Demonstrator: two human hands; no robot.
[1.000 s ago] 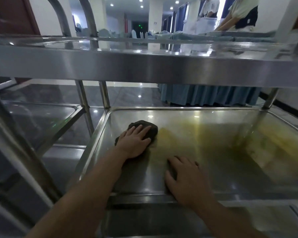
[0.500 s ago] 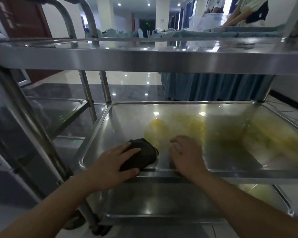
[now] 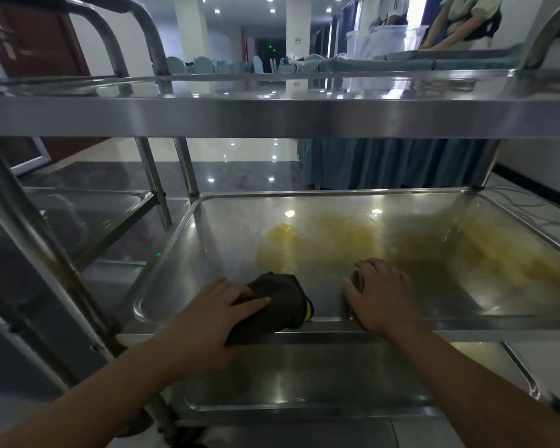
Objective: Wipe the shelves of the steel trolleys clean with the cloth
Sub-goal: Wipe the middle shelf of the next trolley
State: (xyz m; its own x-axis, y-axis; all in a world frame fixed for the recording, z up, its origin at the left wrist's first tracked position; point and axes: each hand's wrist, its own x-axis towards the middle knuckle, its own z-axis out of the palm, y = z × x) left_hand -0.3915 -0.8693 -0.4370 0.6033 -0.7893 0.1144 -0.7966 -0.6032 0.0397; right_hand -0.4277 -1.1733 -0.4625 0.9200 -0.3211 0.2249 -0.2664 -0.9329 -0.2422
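A dark cloth point(image 3: 278, 302) with a yellow edge lies bunched on the front rim of the steel trolley's middle shelf point(image 3: 466, 324). My left hand point(image 3: 207, 321) grips the cloth from the left, thumb under it at the rim and fingers over its top. My right hand point(image 3: 382, 295) rests palm down on the shelf just inside the front rim, fingers bent at the tips. A yellowish smear point(image 3: 320, 247) spreads over the shelf's middle and right. The trolley's top shelf point(image 3: 272, 118) crosses the view above, and its bottom shelf point(image 3: 304, 376) lies below.
A second steel trolley point(image 3: 88, 218) stands close on the left, its upright post point(image 3: 46, 253) near my left forearm. Behind the trolley a table with a blue skirt point(image 3: 395, 163) stands. Two people point(image 3: 459, 21) work at a table at the far right.
My left hand has drawn the cloth from the shelf's left middle back to the front rim. My right hand stayed near the front rim. The view moved back and lower.
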